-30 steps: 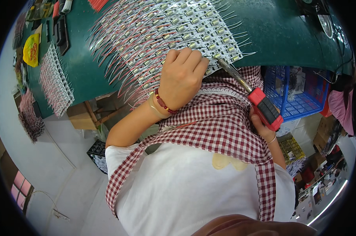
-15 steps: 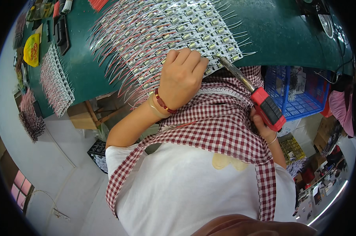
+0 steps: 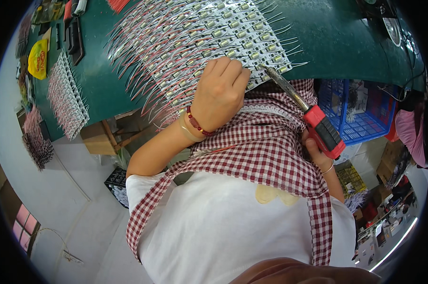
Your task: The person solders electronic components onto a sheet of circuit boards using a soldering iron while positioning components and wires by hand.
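A large panel of small white circuit boards [image 3: 252,42] lies on the table in front of me. Each board carries a pale cylindrical part, and rows of red, white and dark wires fan out from the panel's left side. My left hand [image 3: 222,90] is closed at the panel's near edge, knuckles up; whatever its fingertips pinch is hidden beneath them. From the right, a soldering iron [image 3: 324,131] with a red and black handle points its metal tip at the near edge boards, just right of my left hand. My right hand [image 3: 316,151] grips the handle, partly hidden behind it.
The green tabletop [image 3: 327,42] runs across the front. At left lie another wired board panel [image 3: 67,97], a yellow packet [image 3: 38,59] and black-handled tools [image 3: 74,40]. A blue plastic basket [image 3: 365,125] stands below the table edge at right, and a cardboard box [image 3: 99,138] sits under the table.
The soldering iron has shifted very slightly, its barrel a little to the right and its tip still at the near boards. My left hand has stayed almost in place.
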The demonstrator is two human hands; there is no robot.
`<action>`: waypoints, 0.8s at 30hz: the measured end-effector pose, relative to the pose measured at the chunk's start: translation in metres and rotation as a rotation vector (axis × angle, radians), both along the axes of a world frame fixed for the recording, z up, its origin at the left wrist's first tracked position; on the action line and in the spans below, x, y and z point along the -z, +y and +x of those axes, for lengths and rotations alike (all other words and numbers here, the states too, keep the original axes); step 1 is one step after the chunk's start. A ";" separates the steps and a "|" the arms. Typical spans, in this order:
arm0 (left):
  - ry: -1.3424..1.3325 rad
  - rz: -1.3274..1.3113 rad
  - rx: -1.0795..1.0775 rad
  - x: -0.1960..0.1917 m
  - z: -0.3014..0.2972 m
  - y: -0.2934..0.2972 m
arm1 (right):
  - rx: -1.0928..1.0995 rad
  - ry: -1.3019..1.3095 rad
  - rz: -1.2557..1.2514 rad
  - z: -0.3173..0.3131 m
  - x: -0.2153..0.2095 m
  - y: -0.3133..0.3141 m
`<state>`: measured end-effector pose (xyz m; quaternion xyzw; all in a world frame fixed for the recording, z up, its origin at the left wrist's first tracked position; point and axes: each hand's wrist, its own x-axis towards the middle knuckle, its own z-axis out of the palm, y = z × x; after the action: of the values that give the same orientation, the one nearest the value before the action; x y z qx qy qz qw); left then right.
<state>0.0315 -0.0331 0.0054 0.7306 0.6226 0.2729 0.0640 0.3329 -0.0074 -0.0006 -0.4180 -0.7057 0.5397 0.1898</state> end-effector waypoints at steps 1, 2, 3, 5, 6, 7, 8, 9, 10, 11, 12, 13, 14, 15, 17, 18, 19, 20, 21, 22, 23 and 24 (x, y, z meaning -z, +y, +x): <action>0.003 -0.001 -0.002 0.000 0.000 0.000 | 0.007 0.005 0.004 0.001 0.001 -0.001; 0.003 -0.001 -0.002 0.000 0.000 0.000 | 0.024 0.017 0.019 0.000 0.002 -0.001; 0.034 0.004 -0.006 -0.001 -0.001 0.000 | 0.013 0.011 0.007 0.001 0.003 -0.001; 0.065 0.010 -0.009 -0.001 0.000 -0.001 | 0.022 0.034 0.027 0.001 0.003 -0.001; 0.086 0.016 -0.020 -0.001 0.000 -0.001 | 0.012 0.020 0.017 0.001 0.003 -0.001; 0.106 0.022 -0.031 -0.001 0.000 -0.001 | 0.013 0.010 0.016 0.001 0.003 -0.002; 0.106 0.021 -0.031 -0.001 0.000 -0.001 | 0.013 0.005 0.016 0.001 0.004 -0.001; 0.125 0.022 -0.039 0.000 -0.001 0.000 | 0.012 0.000 0.016 0.001 0.005 0.000; 0.144 0.008 -0.048 0.000 -0.001 0.000 | 0.008 0.007 0.023 0.001 0.005 0.000; 0.142 0.022 -0.044 0.000 -0.001 0.000 | 0.016 0.016 0.032 0.001 0.005 0.000; 0.142 0.015 -0.044 0.000 -0.001 0.000 | 0.004 0.013 0.031 0.002 0.005 0.000; 0.142 0.006 -0.044 0.000 0.000 0.000 | -0.002 0.009 0.013 0.002 0.004 0.000; 0.142 0.006 -0.045 0.000 0.000 0.001 | -0.005 0.008 0.004 0.002 0.004 0.000; 0.146 -0.018 -0.057 -0.001 0.000 0.000 | -0.008 0.006 -0.005 0.002 0.004 0.000; 0.149 -0.042 -0.069 -0.002 0.001 0.000 | 0.023 0.026 0.032 0.003 0.004 -0.001; 0.161 -0.043 -0.095 -0.003 0.002 0.000 | 0.022 0.028 -0.004 0.003 0.004 -0.001; 0.172 -0.044 -0.119 -0.004 0.003 -0.001 | 0.022 0.031 -0.009 0.004 0.003 -0.002; 0.171 -0.044 -0.116 -0.005 0.005 -0.002 | 0.022 0.032 -0.013 0.005 0.002 -0.002; 0.146 -0.011 -0.132 -0.005 0.007 -0.003 | 0.023 0.033 -0.016 0.006 0.002 -0.003; 0.121 0.022 -0.148 -0.005 0.008 -0.004 | 0.021 0.033 -0.007 0.007 0.001 -0.003; 0.121 0.021 -0.147 -0.005 0.010 -0.004 | 0.026 0.046 0.030 0.008 0.001 -0.003; 0.102 0.020 -0.137 -0.005 0.011 -0.004 | 0.019 0.033 0.002 0.008 0.001 -0.004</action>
<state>0.0429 -0.0374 0.0107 0.6998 0.6708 0.2455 0.0060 0.3411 -0.0110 -0.0012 -0.4154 -0.6989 0.5441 0.2071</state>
